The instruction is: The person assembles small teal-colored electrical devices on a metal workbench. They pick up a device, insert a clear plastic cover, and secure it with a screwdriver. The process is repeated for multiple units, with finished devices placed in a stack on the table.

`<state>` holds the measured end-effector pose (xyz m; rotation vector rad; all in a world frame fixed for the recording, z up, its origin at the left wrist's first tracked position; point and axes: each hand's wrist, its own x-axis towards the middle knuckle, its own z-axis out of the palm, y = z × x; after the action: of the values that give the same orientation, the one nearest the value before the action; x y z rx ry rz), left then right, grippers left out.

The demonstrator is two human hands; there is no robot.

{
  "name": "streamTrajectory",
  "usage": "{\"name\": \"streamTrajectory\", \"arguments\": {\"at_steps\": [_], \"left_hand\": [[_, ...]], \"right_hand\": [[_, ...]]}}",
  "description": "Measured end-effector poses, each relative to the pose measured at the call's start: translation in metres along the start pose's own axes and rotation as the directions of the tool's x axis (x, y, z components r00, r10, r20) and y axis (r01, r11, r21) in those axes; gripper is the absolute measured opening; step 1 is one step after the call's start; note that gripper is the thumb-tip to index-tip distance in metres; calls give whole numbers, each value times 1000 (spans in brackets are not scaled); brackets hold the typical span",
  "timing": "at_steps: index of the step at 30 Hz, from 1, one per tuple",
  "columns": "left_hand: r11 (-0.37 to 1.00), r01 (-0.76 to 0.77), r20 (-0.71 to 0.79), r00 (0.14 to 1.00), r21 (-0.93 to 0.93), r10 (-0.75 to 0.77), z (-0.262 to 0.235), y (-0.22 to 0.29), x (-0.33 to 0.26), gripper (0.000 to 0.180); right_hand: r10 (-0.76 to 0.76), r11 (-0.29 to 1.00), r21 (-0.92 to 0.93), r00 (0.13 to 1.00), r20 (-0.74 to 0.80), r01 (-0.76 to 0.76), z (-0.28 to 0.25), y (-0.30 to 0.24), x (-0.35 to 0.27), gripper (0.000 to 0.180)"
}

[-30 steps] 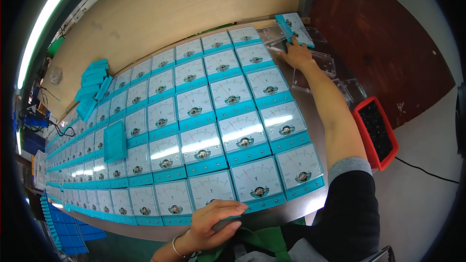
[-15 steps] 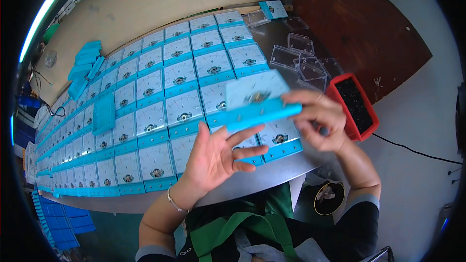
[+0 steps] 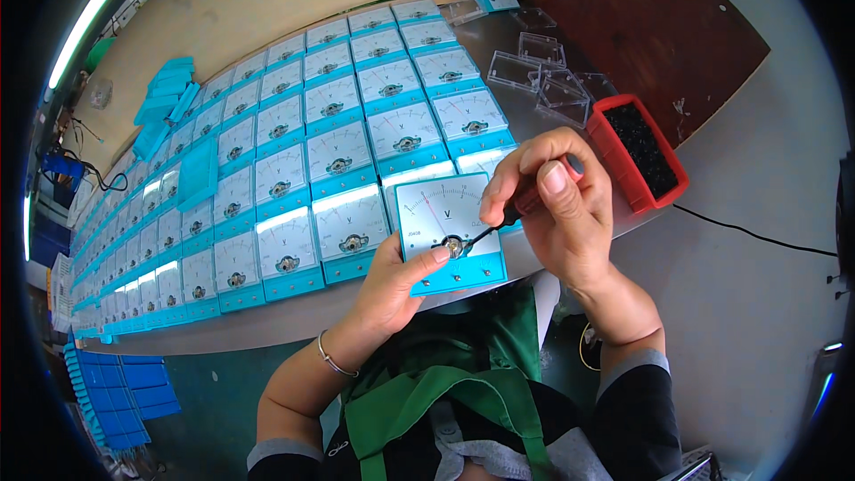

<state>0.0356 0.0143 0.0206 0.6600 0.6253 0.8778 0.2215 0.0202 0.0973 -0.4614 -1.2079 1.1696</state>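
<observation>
My left hand grips a voltmeter by its lower left side, the thumb lying on its face beside the metal movement. The meter has a white dial, a red needle and a turquoise base with several screws along the bottom. In my right hand is a screwdriver with a red and dark handle. Its dark shaft slants down to the left, and the tip is at the movement in the meter's lower middle. Whether the tip sits in a screw is too small to tell.
Rows of similar meters cover the metal table. A turquoise housing lies on them, with more housings piled at the far left. Clear plastic covers and a red bin of small black parts stand at the right.
The meter has come nearer and now faces up, passed from my right hand into my left, which has closed on it. My right hand now points the screwdriver at it.
</observation>
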Motion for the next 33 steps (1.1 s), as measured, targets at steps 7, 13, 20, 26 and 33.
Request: {"name": "streamTrajectory", "arguments": {"at_steps": [7,13,20,26,33], "left_hand": [[997,58,57,997,45,-61,-1,3,-6,38],[979,92,140,983,182,-118,-2,0,-6,36],[823,-167,220,974,543,52,-2,-8,-4,34],[726,-274,327,942,631,71,-7,-11,-10,33],[557,-379,425,904,739,50,-19,-33,5,35]], "right_hand": [[-17,999,33,995,99,14,0,8,-7,26],[101,987,98,964,246,-129,-14,10,-11,24],[420,850,359,907,-22,-385,-28,20,-6,24],[60,954,-253,930,-362,-160,-92,-6,64,16],[77,-198,-959,972,-221,-202,-178,132,106,23]]}}
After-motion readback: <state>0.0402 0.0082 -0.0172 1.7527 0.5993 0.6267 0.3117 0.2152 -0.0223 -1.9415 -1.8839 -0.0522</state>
